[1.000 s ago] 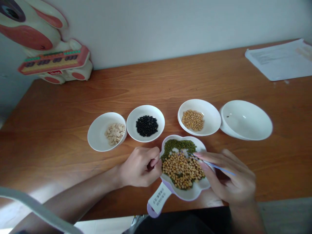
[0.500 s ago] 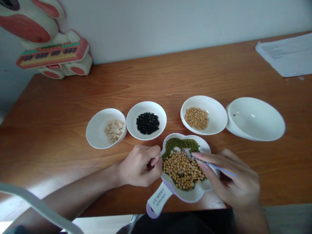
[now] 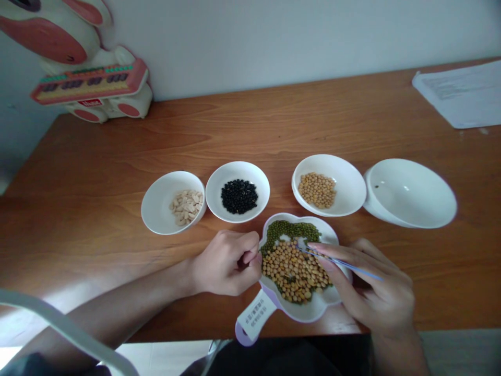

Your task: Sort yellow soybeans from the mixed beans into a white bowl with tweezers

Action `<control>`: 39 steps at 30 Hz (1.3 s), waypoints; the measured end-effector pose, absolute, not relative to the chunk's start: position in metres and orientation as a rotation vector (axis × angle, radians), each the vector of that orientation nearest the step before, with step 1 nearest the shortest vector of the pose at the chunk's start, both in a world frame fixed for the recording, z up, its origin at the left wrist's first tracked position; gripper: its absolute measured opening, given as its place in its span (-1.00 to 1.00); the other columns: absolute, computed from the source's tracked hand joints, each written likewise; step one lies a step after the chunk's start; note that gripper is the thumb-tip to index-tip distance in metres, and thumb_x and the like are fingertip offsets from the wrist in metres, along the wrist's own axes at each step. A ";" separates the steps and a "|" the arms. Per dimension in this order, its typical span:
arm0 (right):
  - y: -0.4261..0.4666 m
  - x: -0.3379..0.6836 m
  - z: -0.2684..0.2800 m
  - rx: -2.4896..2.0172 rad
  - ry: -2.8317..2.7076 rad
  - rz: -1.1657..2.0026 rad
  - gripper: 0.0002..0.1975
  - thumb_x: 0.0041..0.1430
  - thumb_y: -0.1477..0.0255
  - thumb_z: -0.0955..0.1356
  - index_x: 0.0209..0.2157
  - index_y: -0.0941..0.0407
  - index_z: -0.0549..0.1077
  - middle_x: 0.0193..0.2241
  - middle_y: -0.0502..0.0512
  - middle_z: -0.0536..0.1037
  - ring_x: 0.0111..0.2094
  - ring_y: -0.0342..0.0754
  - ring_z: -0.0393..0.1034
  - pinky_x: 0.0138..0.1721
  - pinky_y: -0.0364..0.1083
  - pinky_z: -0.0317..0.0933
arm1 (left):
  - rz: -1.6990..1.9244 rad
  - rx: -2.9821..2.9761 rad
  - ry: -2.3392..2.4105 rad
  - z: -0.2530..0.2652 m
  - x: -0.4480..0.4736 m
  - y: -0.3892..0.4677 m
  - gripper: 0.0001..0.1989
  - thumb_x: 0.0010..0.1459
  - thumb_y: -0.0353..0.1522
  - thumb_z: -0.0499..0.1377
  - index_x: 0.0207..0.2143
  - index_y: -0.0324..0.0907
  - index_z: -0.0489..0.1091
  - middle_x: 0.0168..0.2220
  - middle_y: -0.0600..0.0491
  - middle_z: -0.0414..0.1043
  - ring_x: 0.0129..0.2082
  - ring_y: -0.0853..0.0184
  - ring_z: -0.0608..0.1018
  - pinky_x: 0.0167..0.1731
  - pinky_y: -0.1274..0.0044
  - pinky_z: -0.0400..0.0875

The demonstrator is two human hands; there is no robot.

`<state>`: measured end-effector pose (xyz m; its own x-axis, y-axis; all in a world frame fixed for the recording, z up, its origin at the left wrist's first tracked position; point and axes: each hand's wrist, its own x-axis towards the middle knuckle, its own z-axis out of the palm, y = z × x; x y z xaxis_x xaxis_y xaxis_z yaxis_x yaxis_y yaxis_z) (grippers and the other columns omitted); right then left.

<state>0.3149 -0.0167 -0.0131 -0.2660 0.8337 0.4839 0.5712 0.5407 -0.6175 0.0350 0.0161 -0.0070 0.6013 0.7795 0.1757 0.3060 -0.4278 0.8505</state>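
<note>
My right hand (image 3: 376, 287) holds blue tweezers (image 3: 354, 267) in a pinch. Their tips reach among yellow soybeans (image 3: 295, 269) in a white flower-shaped dish (image 3: 309, 312) with a lilac rim and a labelled handle. Green mung beans (image 3: 293, 230) lie along the dish's far side, and a few show among the soybeans. Curled closed, my left hand (image 3: 230, 263) has thumb and forefinger at the dish's left rim. Just beyond stand a bowl (image 3: 348, 190) with soybeans and a bowl (image 3: 213, 185) of black beans. Whether the tips grip a bean is too small to tell.
At the left is a white bowl (image 3: 156, 209) with pale flat seeds; at the right, another bowl (image 3: 426, 201) holds a dark speck. A toy animal with a keyboard (image 3: 92, 83) stands at the back left, paper (image 3: 465, 94) at the back right. A pale curved bar (image 3: 66, 331) crosses the lower left.
The tweezer tips have shifted slightly left among the beans. The whole view has moved a little; both hands keep their grip and the bowls stand as before.
</note>
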 end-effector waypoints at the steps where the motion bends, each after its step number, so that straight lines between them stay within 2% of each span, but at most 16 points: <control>1: -0.016 0.314 -0.012 -1.144 -1.957 0.418 -0.60 0.23 0.64 0.45 0.05 -0.01 0.60 -0.18 -0.01 0.75 -0.41 -0.13 0.48 -0.41 -0.09 0.39 | 0.723 1.998 0.859 -0.007 0.035 0.016 -0.71 0.12 -0.57 0.10 -0.44 -0.10 0.02 -0.56 0.28 0.05 -0.62 0.54 0.08 -0.61 0.58 -0.01; 11: -0.013 0.310 -0.008 -1.161 -1.919 0.471 -0.60 0.23 0.64 0.45 0.03 -0.05 0.62 -0.17 0.00 0.75 -0.43 -0.11 0.51 -0.44 -0.08 0.44 | 0.727 2.012 0.865 -0.007 0.035 0.016 -0.71 0.11 -0.57 0.10 -0.44 -0.09 0.02 -0.56 0.28 0.06 -0.61 0.52 0.09 -0.60 0.57 0.01; 21: -0.011 0.309 -0.008 -1.146 -1.928 0.419 -0.66 0.24 0.63 0.45 -0.02 0.00 0.62 -0.21 0.02 0.75 -0.42 -0.12 0.53 -0.43 -0.10 0.41 | 0.734 2.025 0.865 -0.008 0.035 0.016 -0.71 0.11 -0.58 0.10 -0.43 -0.10 0.03 -0.56 0.28 0.06 -0.61 0.52 0.10 -0.59 0.58 0.01; 39: -0.014 0.311 -0.011 -1.135 -1.905 0.428 -0.58 0.19 0.67 0.45 0.01 -0.04 0.61 -0.18 -0.01 0.75 -0.38 -0.10 0.56 -0.39 -0.07 0.42 | 0.708 2.033 0.886 -0.006 0.035 0.016 -0.71 0.15 -0.55 0.11 -0.45 -0.10 0.03 -0.57 0.27 0.07 -0.61 0.52 0.12 -0.59 0.59 0.02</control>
<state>0.3111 -0.0142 -0.0108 -0.2216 0.8395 0.4960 0.5469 0.5282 -0.6496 0.0346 0.0160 -0.0058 0.5999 0.7815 0.1714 0.3398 -0.4428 0.8298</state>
